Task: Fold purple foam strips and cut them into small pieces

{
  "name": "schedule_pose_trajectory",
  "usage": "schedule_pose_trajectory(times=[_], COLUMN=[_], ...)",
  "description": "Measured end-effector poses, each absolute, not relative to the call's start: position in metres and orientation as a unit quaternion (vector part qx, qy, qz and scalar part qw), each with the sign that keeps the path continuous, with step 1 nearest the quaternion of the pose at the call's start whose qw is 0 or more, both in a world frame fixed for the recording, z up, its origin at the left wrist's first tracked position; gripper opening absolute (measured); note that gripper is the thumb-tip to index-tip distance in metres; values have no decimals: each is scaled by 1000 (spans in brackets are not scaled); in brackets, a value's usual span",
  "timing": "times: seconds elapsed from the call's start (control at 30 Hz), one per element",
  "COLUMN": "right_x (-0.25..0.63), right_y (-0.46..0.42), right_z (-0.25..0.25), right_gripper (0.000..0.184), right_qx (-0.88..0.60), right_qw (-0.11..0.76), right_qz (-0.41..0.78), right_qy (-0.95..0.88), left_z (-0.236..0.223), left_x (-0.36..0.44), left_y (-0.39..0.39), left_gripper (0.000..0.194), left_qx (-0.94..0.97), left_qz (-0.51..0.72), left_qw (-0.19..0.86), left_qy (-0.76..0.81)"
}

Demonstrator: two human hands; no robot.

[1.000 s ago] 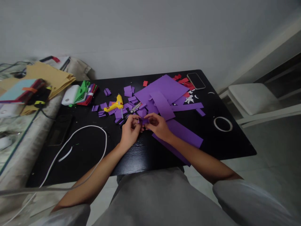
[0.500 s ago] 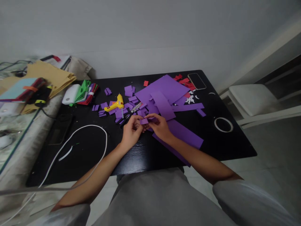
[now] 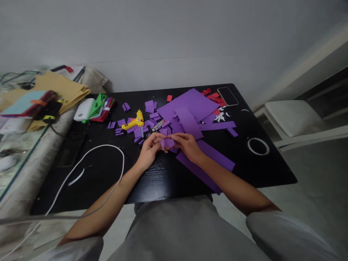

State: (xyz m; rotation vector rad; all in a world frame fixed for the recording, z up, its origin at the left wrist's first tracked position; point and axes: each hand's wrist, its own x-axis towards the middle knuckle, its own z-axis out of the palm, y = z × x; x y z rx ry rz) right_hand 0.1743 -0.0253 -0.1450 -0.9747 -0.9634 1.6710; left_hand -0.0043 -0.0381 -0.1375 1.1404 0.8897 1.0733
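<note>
Head view caught the left hand and right hand pinching a small purple paper piece over the black table, apparently being shaped, and the next move seemed to call for light, steady fingertips.

The one head view looks from the wearer's head above the near side of the table, facing forward and steeply down. It stands far enough back to take in the whole tabletop, with the left hand and right hand near mid-frame above the table. The wide view also reaches the wall behind the table and the wearer's shirt before it.
</note>
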Motion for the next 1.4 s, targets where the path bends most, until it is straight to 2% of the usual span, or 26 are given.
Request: schedule_pose_trajectory(times=[0.1, 0.3, 0.47, 0.7, 1.2, 1.4], right_x=[173, 174, 174, 171, 172, 173], right_y=[-26, -25, -29, -32, -30, -31], right_z=[-146, -147, -145, -148, -144, -141], right_gripper=[23, 32, 34, 32, 32, 33], right_qx=[-431, -455, -444, -437, -462, -388], right_qw=[474, 509, 519, 517, 514, 465], right_qz=[650, 561, 541, 529, 533, 619], right_qy=[-408, -468, -491, -512, -489, -501], left_z=[-135, -132, -140, -144, -143, -143], left_x=[-8, -14, -10, -6, -6, -8], left_y=[-38, -42, -43, -42, -40, -38], left_gripper=[26, 26, 40, 28, 29, 28], left_qx=[539, 631, 585, 572, 563, 564], left_qz=[460, 452, 493, 481, 487, 498], left_qw=[580, 471, 503, 451, 437, 453], left_qy=[401, 419, 402, 487, 505, 478])
